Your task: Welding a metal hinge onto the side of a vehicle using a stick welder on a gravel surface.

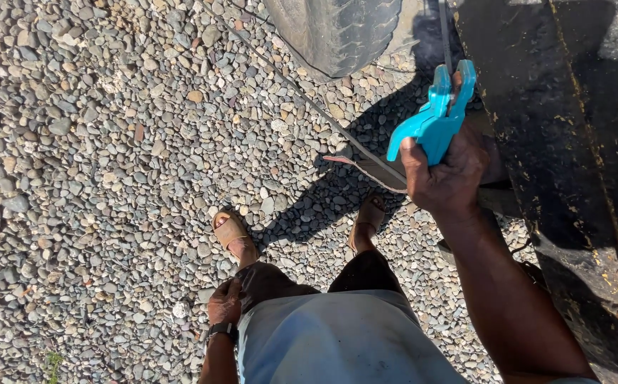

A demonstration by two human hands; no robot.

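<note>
My right hand [445, 178] grips a bright blue plastic handle [433, 117], held up beside a black, scuffed metal body [565, 142] on the right. A thin hose or line [309, 99] runs from the handle diagonally up-left across the gravel toward a tyre. My left hand [225, 302] hangs low by my thigh, fingers curled against my dark shorts, with a black watch on its wrist. It holds nothing that I can see.
Grey pebble gravel [95, 156] covers the ground. A worn black tyre [337, 32] stands at the top centre. My feet in brown sandals [232, 231] stand on the stones. The black metal body blocks the right side and casts a dark shadow.
</note>
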